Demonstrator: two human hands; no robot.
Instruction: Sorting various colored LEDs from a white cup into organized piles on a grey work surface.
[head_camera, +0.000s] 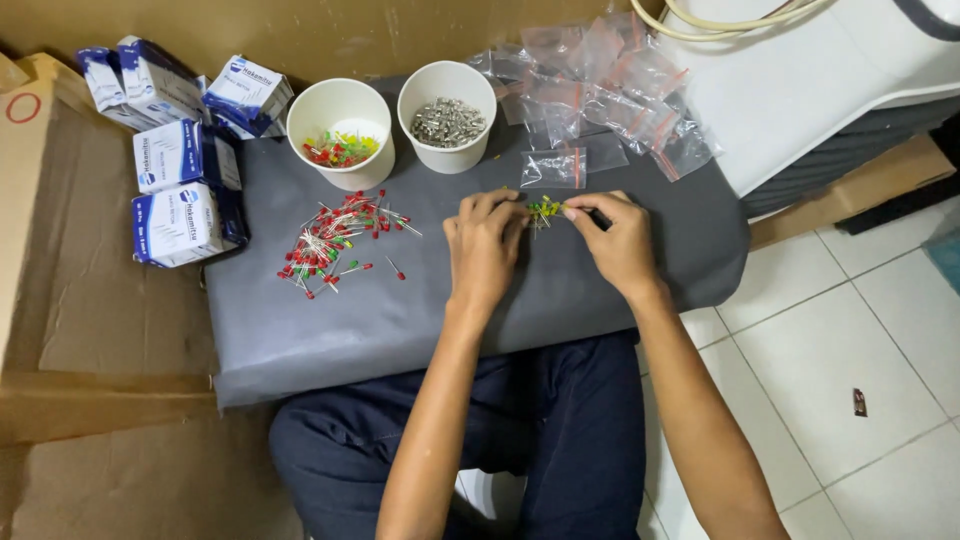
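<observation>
1. Head view: the left hand (484, 245) and the right hand (618, 240) met over the middle of the grey worktop (400, 320), each pinched shut on the small bunch of yellow and green LEDs (545, 209) held between them, fingertips almost touching.

2. To my eye, doing that step well meant gripping by the thin wire legs, keeping the legs lined up and the domed heads level, and pinching lightly so the legs did not bend.

3. The bunch sat just above the worktop's centre, at about 6 o'clock from a single clear zip bag (553, 168) lying flat.

4. At 9 o'clock from the hands lay a loose heap of red LEDs (335, 240), glossy bead heads on fine, silvery, tangled legs, with a few greens mixed in.

5. At 11 o'clock stood a white paper cup (340, 130), round and matte, holding mixed red, green and yellow LEDs; beside it a second white cup (447, 115) held shiny metal pieces, too small to tell apart.

6. At 1 o'clock a crinkly pile of clear bags with red strips (610, 80) caught the light.

7. Far at 9 to 10 o'clock, blue-and-white cardboard boxes (180, 190) rested on brown cardboard (100, 330). The worktop covering looked smooth and slightly leathery.
</observation>
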